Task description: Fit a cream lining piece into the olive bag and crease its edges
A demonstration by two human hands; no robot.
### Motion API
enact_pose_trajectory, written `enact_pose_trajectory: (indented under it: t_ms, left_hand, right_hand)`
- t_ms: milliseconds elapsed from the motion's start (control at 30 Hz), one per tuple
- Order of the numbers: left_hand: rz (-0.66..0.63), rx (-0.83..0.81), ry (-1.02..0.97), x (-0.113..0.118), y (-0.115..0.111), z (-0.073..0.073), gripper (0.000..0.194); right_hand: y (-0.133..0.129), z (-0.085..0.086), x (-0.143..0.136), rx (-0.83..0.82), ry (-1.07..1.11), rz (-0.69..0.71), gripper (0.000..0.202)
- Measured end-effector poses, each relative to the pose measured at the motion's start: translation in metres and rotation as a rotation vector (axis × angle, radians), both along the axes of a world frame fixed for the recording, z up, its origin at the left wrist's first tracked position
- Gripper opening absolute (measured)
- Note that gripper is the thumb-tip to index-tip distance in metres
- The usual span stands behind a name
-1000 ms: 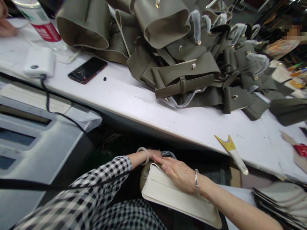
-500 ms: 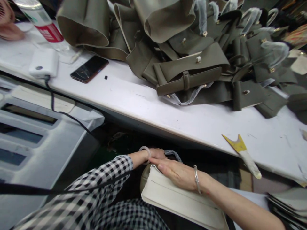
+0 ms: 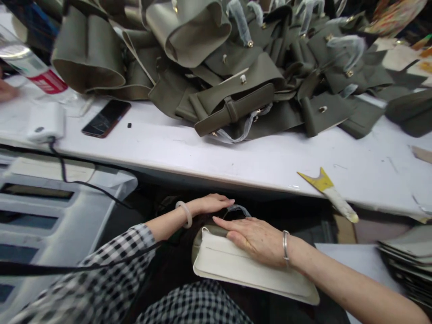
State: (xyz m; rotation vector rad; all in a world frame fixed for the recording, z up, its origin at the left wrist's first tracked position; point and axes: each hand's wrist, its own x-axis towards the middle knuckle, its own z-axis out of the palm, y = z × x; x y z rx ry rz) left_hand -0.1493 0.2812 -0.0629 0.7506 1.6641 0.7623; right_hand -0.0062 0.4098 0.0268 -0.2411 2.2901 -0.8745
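An olive handbag with a cream bottom panel [image 3: 251, 270] lies over my lap, just below the table edge. My right hand [image 3: 254, 238] rests flat on its upper side, fingers stretched out toward the left. Beyond the bag's far left corner is my left hand [image 3: 211, 204], its fingers extended and pointing right. Whether the left fingertips touch the bag cannot be made out. A plastic-wrapped handle [image 3: 240, 209] shows between and behind the two hands. The bag's far side is hidden in shadow and by my right hand.
A white table [image 3: 189, 153] holds a heap of olive bag pieces [image 3: 236, 108], a phone [image 3: 106, 118], a white charger [image 3: 46, 122], a bottle [image 3: 43, 78] and a yellow-bladed scraper [image 3: 329, 191]. At left stands a plastic crate [image 3: 91, 229]; stacked sheets [image 3: 408, 261] lie right. Another person's hand [image 3: 6, 91] shows far left.
My left hand has drawn away from my right hand, to the left, and its fingers now show stretched out. My right hand stays flat on the bag. The camera view has shifted.
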Motion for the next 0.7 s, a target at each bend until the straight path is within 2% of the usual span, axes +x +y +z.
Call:
enact_pose_trajectory:
  t_ms: [133,233,367,467,533,600,700]
  left_hand:
    - [-0.134,0.047,-0.116,-0.004,-0.024,0.054,0.054]
    - [-0.218,0.036,-0.111,0.002,-0.036,0.078,0.04]
    - [-0.245,0.032,-0.028,0.01,-0.035,0.087,0.029]
    - [-0.322,0.053,0.069,0.017,-0.025,0.092,0.025]
    - [-0.357,0.064,0.137,0.023,-0.018,0.096,0.026]
    - [-0.361,0.074,0.201,0.03,-0.013,0.098,0.027]
    - [-0.304,0.09,0.349,0.039,-0.008,0.099,0.023]
  right_hand:
    - [0.025,0.0,0.028,0.037,-0.028,-0.062,0.051]
    - [0.043,-0.002,0.049,0.076,-0.047,-0.107,0.051]
    - [0.055,0.006,0.063,0.116,-0.07,-0.182,0.049]
    - [0.049,0.02,0.06,0.125,-0.072,-0.176,0.049]
    - [0.041,0.023,0.055,0.138,-0.063,-0.193,0.049]
    - [0.033,0.016,0.05,0.162,-0.054,-0.222,0.048]
    - [0.028,-0.01,0.047,0.169,-0.047,-0.323,0.041]
